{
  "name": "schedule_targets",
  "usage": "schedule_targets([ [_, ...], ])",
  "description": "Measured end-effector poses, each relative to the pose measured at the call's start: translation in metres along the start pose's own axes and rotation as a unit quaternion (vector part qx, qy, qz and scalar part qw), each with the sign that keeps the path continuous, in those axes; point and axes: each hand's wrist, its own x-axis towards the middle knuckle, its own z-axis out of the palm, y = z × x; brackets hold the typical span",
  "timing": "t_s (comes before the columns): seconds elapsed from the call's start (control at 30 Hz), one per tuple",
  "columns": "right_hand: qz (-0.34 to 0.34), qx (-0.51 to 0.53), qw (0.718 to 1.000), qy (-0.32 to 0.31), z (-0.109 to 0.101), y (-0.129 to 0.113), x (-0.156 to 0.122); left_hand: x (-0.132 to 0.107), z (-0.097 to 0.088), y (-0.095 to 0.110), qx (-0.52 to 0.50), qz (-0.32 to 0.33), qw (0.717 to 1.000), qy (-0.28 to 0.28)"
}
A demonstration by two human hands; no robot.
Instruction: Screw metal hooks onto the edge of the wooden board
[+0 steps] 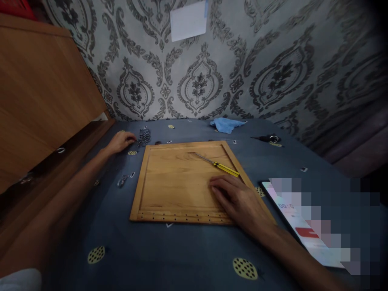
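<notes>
My left hand (pixel 121 142) reaches to the far left of the cloth. Its fingers are pinched together beside a small heap of dark, wiry metal pieces (pixel 144 137); what is between the fingertips is too small to make out. My right hand (pixel 235 198) lies on the right side of a framed wooden board (pixel 178 178), fingers loosely bent and apart from the thumb, holding nothing. A row of small holes runs along the board's near edge. On the board, beyond my right hand, rests a screwdriver (pixel 226 168) with a yellow handle.
A small metal piece (pixel 122 180) lies left of the board. Behind are a blue cloth (pixel 227 124) and a black tool (pixel 268 138). A phone (pixel 306 232), partly pixelated, lies to the right. A wooden cabinet (pixel 45 89) borders the left, a patterned wall (pixel 200 85) the back.
</notes>
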Motion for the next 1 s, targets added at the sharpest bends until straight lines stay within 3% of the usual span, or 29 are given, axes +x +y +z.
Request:
schedule_targets([
  [0.5,0.008,0.003,1.000,-0.004,0.000,-0.001,-0.002,0.007,0.006,0.007,0.031,-0.024,0.999,-0.015],
  [0.8,0.029,0.011,0.999,-0.020,-0.001,0.003,-0.002,-0.003,0.003,0.005,0.013,-0.021,1.000,-0.011],
  [1.0,0.031,0.014,0.999,-0.020,0.000,0.005,-0.002,-0.001,0.002,0.015,0.006,-0.025,0.999,-0.028],
])
